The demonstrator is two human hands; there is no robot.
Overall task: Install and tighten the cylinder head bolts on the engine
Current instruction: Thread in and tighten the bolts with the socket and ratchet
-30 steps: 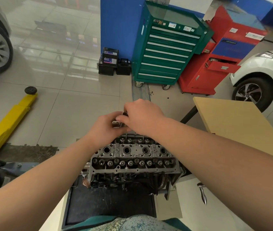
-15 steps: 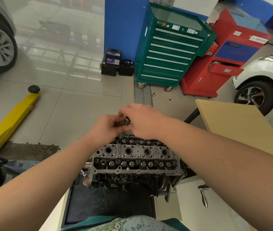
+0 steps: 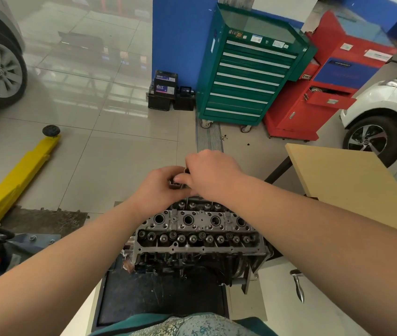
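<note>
The grey cylinder head sits on the engine on a stand in front of me, its spark plug wells and valve rows facing up. Both my hands meet just above its far edge. My left hand grips a bundle of dark bolts whose heads show between the fingers. My right hand has its fingers curled on one of those bolts at the top of the bundle. The bolt shanks are hidden behind the hands.
A wooden tabletop stands to the right, a yellow lift arm to the left. A green tool cabinet and a red cabinet stand behind, car batteries beside them. A metal handle sticks out at the stand's right.
The hands stay together above the far edge of the head. The right hand's fingers have shifted slightly on the bolts held by the left hand.
</note>
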